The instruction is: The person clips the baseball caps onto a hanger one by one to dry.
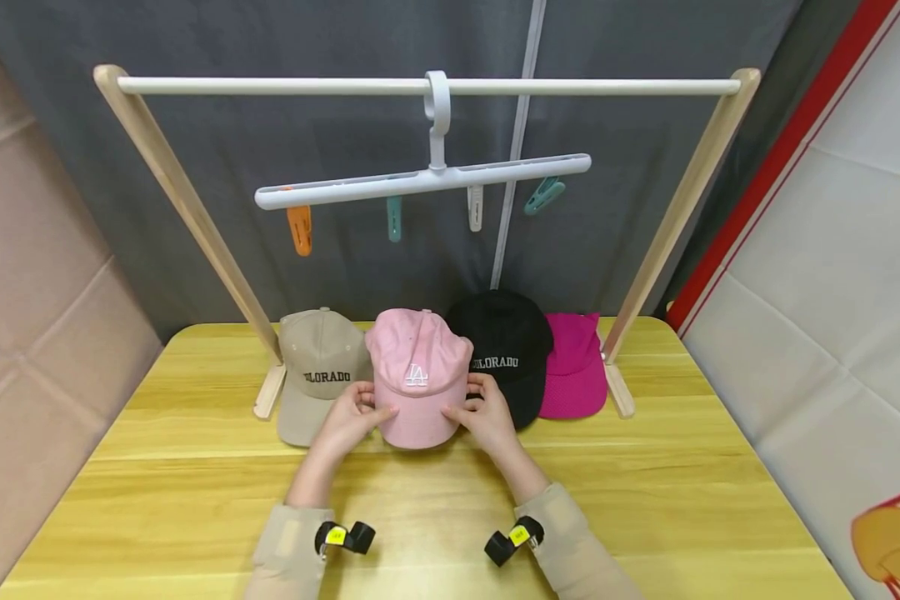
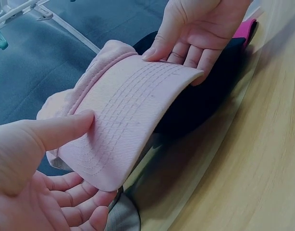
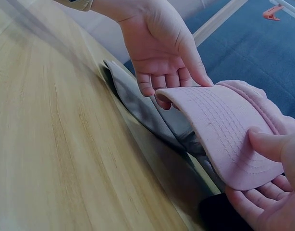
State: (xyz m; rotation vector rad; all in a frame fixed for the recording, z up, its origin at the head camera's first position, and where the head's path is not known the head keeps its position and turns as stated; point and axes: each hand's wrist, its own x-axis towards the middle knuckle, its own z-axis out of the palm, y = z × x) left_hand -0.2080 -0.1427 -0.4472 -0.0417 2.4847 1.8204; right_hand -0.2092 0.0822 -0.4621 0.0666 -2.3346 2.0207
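Beside black cap (image 1: 506,325): pink cap (image 1: 420,346), white LA lettering (image 1: 416,376), curved stitched brim (image 2: 123,110) pinched by left hand (image 1: 347,422) and right hand (image 1: 491,422).

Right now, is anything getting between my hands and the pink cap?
Nothing visible is. Your left hand and right hand already grip opposite sides of the pink cap's brim, thumbs on top. The tan cap on the left and black cap on the right flank it without coming between.
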